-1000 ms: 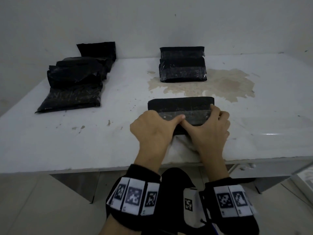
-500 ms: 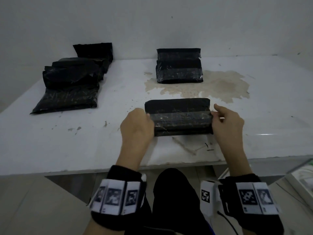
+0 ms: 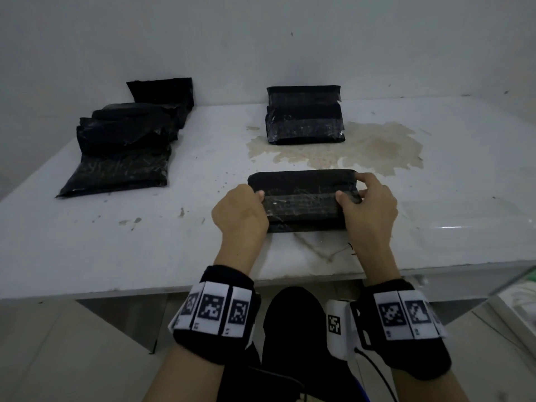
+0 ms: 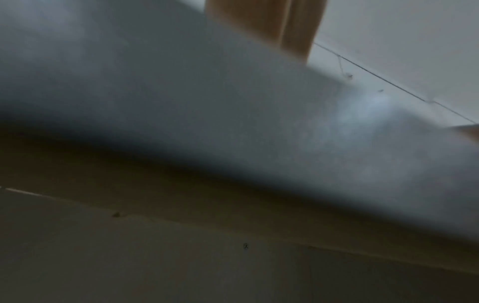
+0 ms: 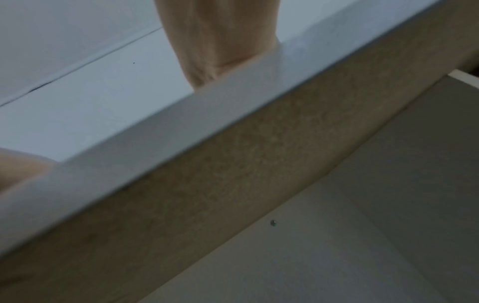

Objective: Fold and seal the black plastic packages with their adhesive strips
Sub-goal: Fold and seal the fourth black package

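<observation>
Both hands grip one folded black plastic package [image 3: 301, 198] between them: left hand [image 3: 239, 213] pinches its left end, right hand [image 3: 369, 204] its right end.

My head camera looked down on the table [image 3: 116, 242]; both wrist cameras sat below its front edge [image 5: 181, 131], close, facing up.
</observation>
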`<act>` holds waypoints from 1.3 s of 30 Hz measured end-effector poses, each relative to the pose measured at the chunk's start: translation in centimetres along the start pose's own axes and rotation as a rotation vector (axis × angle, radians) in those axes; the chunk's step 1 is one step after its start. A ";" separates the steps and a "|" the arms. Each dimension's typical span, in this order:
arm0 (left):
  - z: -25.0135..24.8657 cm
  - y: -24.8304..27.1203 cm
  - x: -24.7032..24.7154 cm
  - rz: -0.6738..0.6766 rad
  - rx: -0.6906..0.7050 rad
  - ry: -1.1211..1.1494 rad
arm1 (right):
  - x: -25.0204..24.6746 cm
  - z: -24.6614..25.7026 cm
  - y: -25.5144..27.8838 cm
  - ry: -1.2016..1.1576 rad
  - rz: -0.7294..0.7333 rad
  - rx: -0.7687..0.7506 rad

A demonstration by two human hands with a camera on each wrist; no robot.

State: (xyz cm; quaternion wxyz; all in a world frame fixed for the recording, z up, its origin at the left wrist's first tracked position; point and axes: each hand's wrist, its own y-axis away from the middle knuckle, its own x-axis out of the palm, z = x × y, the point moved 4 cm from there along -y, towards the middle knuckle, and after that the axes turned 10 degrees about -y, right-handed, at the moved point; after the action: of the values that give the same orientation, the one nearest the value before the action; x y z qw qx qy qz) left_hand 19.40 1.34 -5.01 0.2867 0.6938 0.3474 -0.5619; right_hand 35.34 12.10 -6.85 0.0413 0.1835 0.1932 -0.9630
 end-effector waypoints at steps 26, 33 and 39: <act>0.8 -1.5 2.1 0.098 0.113 0.260 | -0.3 -0.5 0.0 0.088 -0.062 -0.033; 0.1 -0.9 1.6 0.230 0.132 0.054 | 1.2 0.2 0.9 0.253 0.206 0.014; 1.4 -1.9 2.0 0.363 0.307 0.275 | 0.7 -0.2 -0.1 0.056 0.278 0.102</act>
State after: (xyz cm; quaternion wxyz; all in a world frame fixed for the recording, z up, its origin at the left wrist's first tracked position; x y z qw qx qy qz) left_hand 17.32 1.69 -7.22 0.2247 0.8498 0.1637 -0.4479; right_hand 34.77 12.30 -7.21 0.1593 0.2374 0.1179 -0.9510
